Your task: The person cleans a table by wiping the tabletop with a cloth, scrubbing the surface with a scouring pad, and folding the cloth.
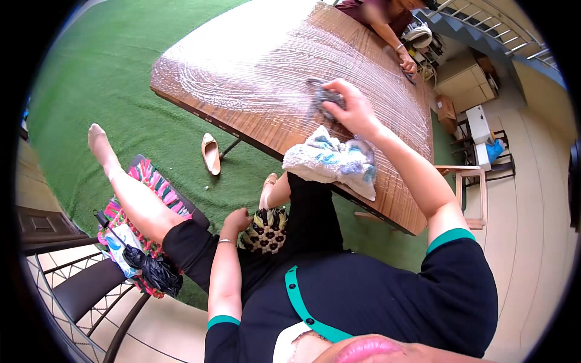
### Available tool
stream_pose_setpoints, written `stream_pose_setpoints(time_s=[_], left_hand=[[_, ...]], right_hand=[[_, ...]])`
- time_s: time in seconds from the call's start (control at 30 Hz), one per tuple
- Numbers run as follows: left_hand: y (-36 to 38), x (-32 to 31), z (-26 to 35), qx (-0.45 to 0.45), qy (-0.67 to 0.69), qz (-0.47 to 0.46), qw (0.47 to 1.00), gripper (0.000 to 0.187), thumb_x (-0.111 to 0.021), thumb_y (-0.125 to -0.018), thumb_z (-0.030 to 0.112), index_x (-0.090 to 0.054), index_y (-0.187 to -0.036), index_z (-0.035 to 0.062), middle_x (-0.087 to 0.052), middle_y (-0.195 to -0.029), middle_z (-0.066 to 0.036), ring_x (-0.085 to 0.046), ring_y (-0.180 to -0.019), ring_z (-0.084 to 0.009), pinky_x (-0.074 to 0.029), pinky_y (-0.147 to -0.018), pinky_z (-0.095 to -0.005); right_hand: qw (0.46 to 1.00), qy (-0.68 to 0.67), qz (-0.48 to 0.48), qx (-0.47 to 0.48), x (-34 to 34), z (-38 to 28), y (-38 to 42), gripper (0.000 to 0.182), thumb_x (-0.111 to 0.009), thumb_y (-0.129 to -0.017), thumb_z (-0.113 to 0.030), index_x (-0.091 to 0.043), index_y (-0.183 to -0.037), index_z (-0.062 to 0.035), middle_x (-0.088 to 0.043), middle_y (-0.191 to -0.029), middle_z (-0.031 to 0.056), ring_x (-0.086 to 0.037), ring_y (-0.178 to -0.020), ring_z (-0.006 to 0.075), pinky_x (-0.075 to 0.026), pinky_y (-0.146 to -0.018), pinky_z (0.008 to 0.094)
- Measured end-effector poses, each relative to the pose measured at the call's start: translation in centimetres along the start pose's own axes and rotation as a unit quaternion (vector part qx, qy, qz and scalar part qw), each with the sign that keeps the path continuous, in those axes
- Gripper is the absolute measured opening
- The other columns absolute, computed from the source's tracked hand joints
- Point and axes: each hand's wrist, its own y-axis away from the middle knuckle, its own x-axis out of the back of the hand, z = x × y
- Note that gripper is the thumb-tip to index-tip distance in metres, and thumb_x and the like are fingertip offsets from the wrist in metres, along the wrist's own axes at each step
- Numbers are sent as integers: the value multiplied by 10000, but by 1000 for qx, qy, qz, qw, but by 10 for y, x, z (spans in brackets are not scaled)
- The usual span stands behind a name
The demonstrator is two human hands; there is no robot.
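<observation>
My right hand (353,110) presses a dark grey, blurred scrubbing pad (327,100) onto the wooden table (266,130), its fingers closed round it. White foamy streaks cover much of the tabletop. Just below this hand, a white and blue cloth (336,158) lies bunched on the table's near edge. My left hand (238,219) is low beside my leg, fingers curled in, with nothing visible in it. Next to it is a round brown and cream patterned cushion (266,231).
Across the table, a co-worker's hand (408,62) holds a dark tool on the surface. A beige shoe (210,154) lies on the green carpet (139,78). At left are a black umbrella (157,272) and a metal-framed chair (88,290); at right, a wooden stool (474,196).
</observation>
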Motion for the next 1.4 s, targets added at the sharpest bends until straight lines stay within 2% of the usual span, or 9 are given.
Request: stream_pose_setpoints(time_s=[0.07, 0.2, 0.33, 0.43, 0.57, 0.83, 1.03, 1.3, 1.4], left_hand=[[-1, 3, 4, -14, -6, -4, 1000, 439, -660, -878, 415, -662, -1145, 66, -694, -1144, -186, -650, -1088, -357, -519, -917, -455], [2, 11, 14, -17, 5, 16, 1000, 433, -656, -884, 394, -658, -1168, 66, -695, -1145, -187, -650, -1086, -364, -525, -907, -454], [0, 11, 12, -27, -10, 20, 999, 422, -658, -891, 380, -652, -1176, 68, -695, -1145, -185, -651, -1083, -360, -528, -900, -458], [-7, 6, 8, -32, -6, 18, 999, 424, -652, -891, 380, -652, -1168, 59, -694, -1145, -189, -651, -1083, -360, -525, -906, -458], [-21, -5, -8, -40, 3, 8, 999, 443, -649, -881, 390, -656, -1158, 45, -689, -1145, -211, -648, -1089, -366, -520, -918, -448], [7, -3, -19, -27, 69, 64, 995, 361, -693, -874, 352, -705, -1016, 20, -720, -999, -215, -691, -947, -371, -542, -844, -440], [10, 1, -38, -14, 328, 161, 931, 198, -615, -962, 169, -691, -991, -11, -706, -812, -89, -679, -754, -146, -546, -676, -303], [-12, -5, -34, -64, 246, 207, 945, 190, -618, -953, 152, -684, -972, -25, -711, -809, -95, -660, -693, -147, -540, -650, -307], [-16, -5, -43, -60, 310, 236, 919, 192, -597, -967, 146, -679, -941, -25, -697, -787, -81, -647, -685, -133, -528, -641, -287]], right_hand=[[987, 4, 72, -143, 29, 55, 34, 356, -715, -889, -202, -580, -1202, -97, -647, -1084, 139, -635, -1031, 285, -508, -894, 379], [941, 210, 134, -230, 89, 232, 97, 353, -671, -881, -305, -571, -1157, -108, -666, -1143, 148, -642, -1058, 341, -513, -915, 438], [855, 271, 191, -398, 87, 239, 80, 433, -673, -877, -376, -561, -1171, -78, -674, -1126, 205, -652, -1052, 373, -512, -897, 463], [913, 197, 202, -295, 40, 186, 7, 422, -700, -881, -322, -559, -1171, -50, -665, -1125, 209, -647, -1051, 365, -508, -912, 455], [989, 74, 62, -108, -26, 30, -85, 382, -637, -929, -269, -563, -1199, -10, -610, -1200, 212, -616, -1109, 347, -496, -970, 442], [995, 56, 19, 85, -123, -137, -169, 340, -607, -895, -175, -583, -1214, -59, -621, -1218, 150, -600, -1184, 293, -518, -969, 406], [997, 74, 39, -4, -61, -1, -150, 266, -584, -957, -235, -616, -1180, -93, -652, -1190, 109, -639, -1110, 244, -537, -924, 402], [910, 208, 228, -276, 95, 286, 86, 293, -686, -888, -303, -628, -1136, -157, -673, -1130, 110, -639, -1075, 311, -516, -903, 428], [903, 204, 227, -301, 125, 287, 173, 305, -698, -886, -298, -624, -1136, -140, -669, -1119, 106, -635, -1066, 314, -510, -896, 410]])
